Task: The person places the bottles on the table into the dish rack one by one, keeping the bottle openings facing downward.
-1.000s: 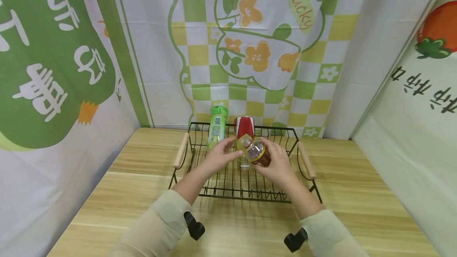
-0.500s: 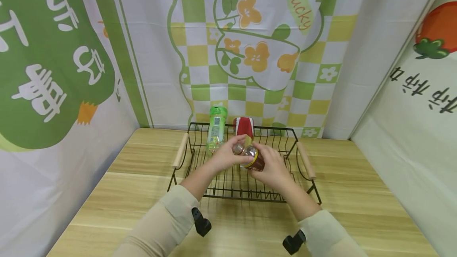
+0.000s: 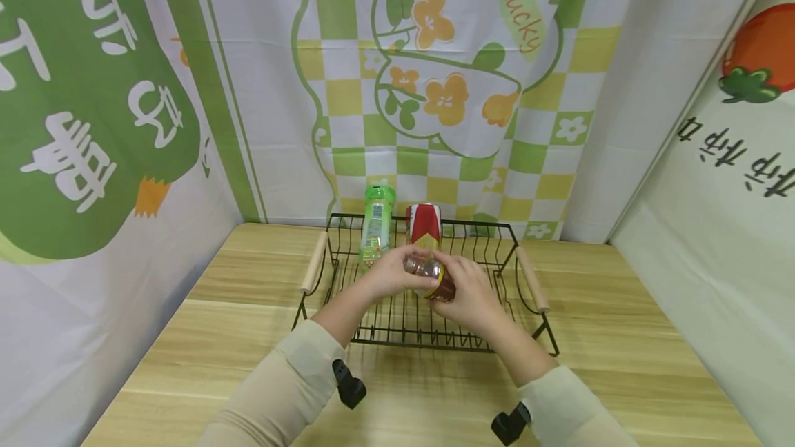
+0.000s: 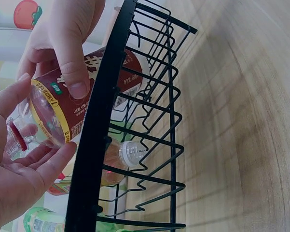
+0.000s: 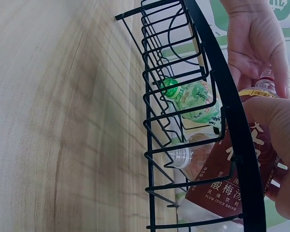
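Note:
A plum juice bottle (image 3: 445, 286) with a dark red label and yellow band is held tilted above the wire rack (image 3: 422, 345), its neck toward the left. My right hand (image 3: 473, 299) grips the bottle's labelled body, thumb on the label in the left wrist view. My left hand (image 3: 393, 273) holds the neck and shoulder, its fingers and thumb around them and hiding part of the top. Behind the hands, a green-capped bottle (image 3: 377, 223) and a bottle with a red and white base (image 3: 425, 221) lie in the rack.
The black rack has wooden handles (image 3: 315, 262) on its left and right sides. It stands on a wood-grain table (image 3: 217, 309). A patterned curtain (image 3: 447, 123) hangs close behind it. In the right wrist view, the rack's front bar (image 5: 239, 135) passes close to the bottle.
My left hand has moved right onto the bottle's neck. The bottle and my right hand have shifted slightly left and down. Both bottles in the rack stay put.

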`<state>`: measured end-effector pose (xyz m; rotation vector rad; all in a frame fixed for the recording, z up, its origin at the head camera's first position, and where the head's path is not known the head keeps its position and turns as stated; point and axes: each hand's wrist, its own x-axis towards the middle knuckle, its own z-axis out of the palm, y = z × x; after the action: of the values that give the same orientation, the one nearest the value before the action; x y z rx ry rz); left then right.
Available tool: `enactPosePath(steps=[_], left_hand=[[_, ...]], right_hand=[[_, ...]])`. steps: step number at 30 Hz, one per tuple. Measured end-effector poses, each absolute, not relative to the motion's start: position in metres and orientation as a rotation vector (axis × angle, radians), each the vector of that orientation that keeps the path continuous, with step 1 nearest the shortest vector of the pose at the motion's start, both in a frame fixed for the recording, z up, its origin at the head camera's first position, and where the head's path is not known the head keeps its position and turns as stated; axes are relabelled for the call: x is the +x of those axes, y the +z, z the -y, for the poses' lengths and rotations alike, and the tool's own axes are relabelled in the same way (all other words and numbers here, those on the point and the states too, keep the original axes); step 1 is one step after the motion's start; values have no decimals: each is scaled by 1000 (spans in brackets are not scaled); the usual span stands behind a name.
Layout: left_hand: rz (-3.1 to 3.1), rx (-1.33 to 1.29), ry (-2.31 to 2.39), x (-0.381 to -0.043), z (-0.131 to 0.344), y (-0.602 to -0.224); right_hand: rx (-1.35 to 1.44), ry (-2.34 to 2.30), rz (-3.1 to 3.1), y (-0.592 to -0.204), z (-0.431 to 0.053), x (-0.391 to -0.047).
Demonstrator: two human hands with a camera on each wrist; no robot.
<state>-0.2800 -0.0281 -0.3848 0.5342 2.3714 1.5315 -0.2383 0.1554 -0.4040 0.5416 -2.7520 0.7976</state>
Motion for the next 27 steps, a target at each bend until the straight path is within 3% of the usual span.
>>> enactPosePath(steps=[14, 27], left_hand=[[-2377, 493, 1572, -279, 29, -390], [-2329, 376, 1796, -282, 38, -403]], right_hand=[[578, 747, 2730, -404, -154, -239], [448, 912, 2682, -403, -160, -237]])
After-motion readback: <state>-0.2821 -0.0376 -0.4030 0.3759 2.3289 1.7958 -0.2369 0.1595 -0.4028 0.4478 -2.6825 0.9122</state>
